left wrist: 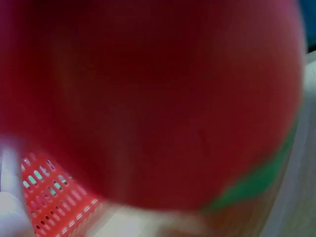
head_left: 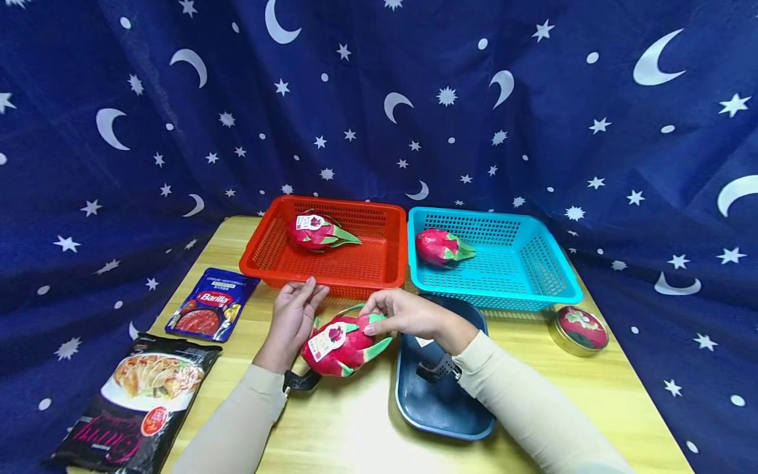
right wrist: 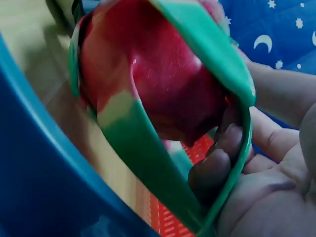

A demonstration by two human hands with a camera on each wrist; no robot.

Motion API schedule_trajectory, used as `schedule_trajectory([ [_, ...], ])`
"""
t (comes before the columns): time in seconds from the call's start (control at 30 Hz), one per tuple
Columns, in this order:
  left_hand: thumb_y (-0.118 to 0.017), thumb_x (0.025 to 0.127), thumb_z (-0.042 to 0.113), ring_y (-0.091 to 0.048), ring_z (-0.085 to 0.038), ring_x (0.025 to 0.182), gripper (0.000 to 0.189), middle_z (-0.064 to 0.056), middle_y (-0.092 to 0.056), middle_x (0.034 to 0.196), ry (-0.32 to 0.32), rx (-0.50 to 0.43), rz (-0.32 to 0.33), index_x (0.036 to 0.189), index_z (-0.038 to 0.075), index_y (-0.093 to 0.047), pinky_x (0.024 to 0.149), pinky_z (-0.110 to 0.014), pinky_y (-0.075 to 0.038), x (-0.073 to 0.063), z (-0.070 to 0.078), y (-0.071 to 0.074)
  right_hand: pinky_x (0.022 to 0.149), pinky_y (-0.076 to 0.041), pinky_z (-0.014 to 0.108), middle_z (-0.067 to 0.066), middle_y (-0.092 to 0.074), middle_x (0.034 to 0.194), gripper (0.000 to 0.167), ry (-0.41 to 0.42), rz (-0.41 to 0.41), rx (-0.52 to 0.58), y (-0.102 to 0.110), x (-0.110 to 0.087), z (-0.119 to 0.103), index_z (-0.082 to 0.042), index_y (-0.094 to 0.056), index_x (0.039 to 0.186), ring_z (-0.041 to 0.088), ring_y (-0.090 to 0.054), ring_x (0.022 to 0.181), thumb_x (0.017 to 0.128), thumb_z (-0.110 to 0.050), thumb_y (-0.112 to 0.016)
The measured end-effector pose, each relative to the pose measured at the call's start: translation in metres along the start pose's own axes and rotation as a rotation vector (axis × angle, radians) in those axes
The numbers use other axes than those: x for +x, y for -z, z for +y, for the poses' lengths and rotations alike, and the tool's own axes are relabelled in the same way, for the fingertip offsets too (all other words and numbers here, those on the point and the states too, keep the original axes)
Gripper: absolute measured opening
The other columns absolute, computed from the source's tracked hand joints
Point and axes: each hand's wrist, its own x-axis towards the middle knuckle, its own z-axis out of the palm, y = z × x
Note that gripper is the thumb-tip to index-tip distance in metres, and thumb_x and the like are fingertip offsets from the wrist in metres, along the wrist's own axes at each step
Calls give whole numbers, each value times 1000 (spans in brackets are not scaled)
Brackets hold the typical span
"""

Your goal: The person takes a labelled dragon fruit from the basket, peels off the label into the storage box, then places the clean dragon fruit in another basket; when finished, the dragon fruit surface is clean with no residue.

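A pink dragon fruit (head_left: 346,342) with green-tipped scales and a white label is held above the table, in front of the red basket (head_left: 331,280). My right hand (head_left: 408,315) grips it by its leafy end; in the right wrist view, curled fingers (right wrist: 215,168) sit among the green scales (right wrist: 143,138). Beside the fruit's other end is my left hand (head_left: 294,321), its fingers extended toward the basket rim. The fruit (left wrist: 163,103) fills most of the left wrist view, very close and blurred. Whether the left palm touches it is hidden.
A labelled dragon fruit (head_left: 314,230) lies in the red basket, another (head_left: 439,248) in the turquoise basket (head_left: 503,299). Under my right forearm stands a dark blue tray (head_left: 444,411). A Barilla pouch (head_left: 212,304) and a black food bag (head_left: 142,395) lie left, a round tin (head_left: 580,330) right.
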Motion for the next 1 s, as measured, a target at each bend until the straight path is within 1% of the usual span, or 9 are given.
schedule_trajectory([
  [0.27, -57, 106, -3, -75, -25, 90, 8, -14, -70, 99, 37, 103, -25, 101, 2, -59, 96, -39, -55, 4, 4, 5, 74, -55, 32, 10, -72, 100, 22, -3, 8, -96, 0, 20, 1, 1, -69, 113, 24, -67, 88, 96, -9, -79],
  [0.33, -58, 106, -2, -75, -26, 90, 7, -14, -70, 99, 61, 104, -17, 101, 2, -59, 97, -40, -55, 4, 4, 5, 72, -53, 33, 7, -71, 96, 20, -38, 17, -122, 0, 22, 3, 0, -68, 111, 22, -65, 84, 96, -9, -79],
  [0.43, -61, 106, 4, -76, -27, 91, 6, -14, -71, 97, 92, 129, -15, 102, 2, -57, 98, -43, -54, 2, 5, 6, 69, -49, 32, 3, -69, 90, 18, -88, 22, -253, 1, 20, 2, -3, -68, 110, 18, -61, 79, 98, -12, -78],
  [0.53, -63, 109, 19, -75, -30, 95, 16, -13, -73, 97, 115, 276, -43, 104, 3, -59, 98, -47, -54, -3, 6, 5, 72, -51, 29, -1, -68, 90, 15, -96, 14, -468, 1, 17, -5, -7, -70, 109, 13, -61, 80, 97, -12, -78],
  [0.63, -57, 111, 38, -71, -36, 106, 39, -16, -73, 104, 111, 511, -130, 108, -1, -65, 102, -50, -52, -11, 9, 4, 79, -53, 30, -1, -68, 93, 17, -86, 8, -640, 0, 14, -12, -9, -71, 106, 12, -63, 85, 94, -10, -82],
  [0.73, -46, 113, 46, -60, -48, 120, 57, -26, -68, 122, 55, 686, -312, 121, -8, -64, 108, -56, -45, -23, 12, 5, 82, -53, 33, -1, -69, 93, 20, -103, 12, -736, 0, 14, -16, -10, -71, 105, 15, -64, 88, 90, -9, -85],
  [0.8, -43, 114, 38, -51, -53, 129, 55, -30, -60, 136, 6, 757, -462, 132, -11, -59, 111, -56, -41, -33, 15, 9, 83, -54, 34, -1, -69, 94, 22, -132, 14, -757, 0, 13, -17, -11, -72, 105, 16, -64, 90, 89, -9, -86],
  [0.9, -62, 104, 26, -42, -49, 139, 52, -25, -48, 153, -35, 874, -620, 145, -5, -54, 114, -50, -39, -47, 18, 15, 86, -54, 34, 1, -70, 99, 23, -150, 1, -757, 1, 12, -19, -10, -72, 110, 19, -65, 95, 90, -9, -85],
  [1.0, -87, 88, 23, -40, -36, 144, 66, -11, -44, 160, -81, 1052, -651, 146, 10, -59, 112, -45, -39, -55, 17, 18, 91, -55, 35, 5, -72, 107, 26, -106, 0, -696, 3, 10, -24, -6, -71, 119, 21, -68, 102, 94, -6, -80],
])
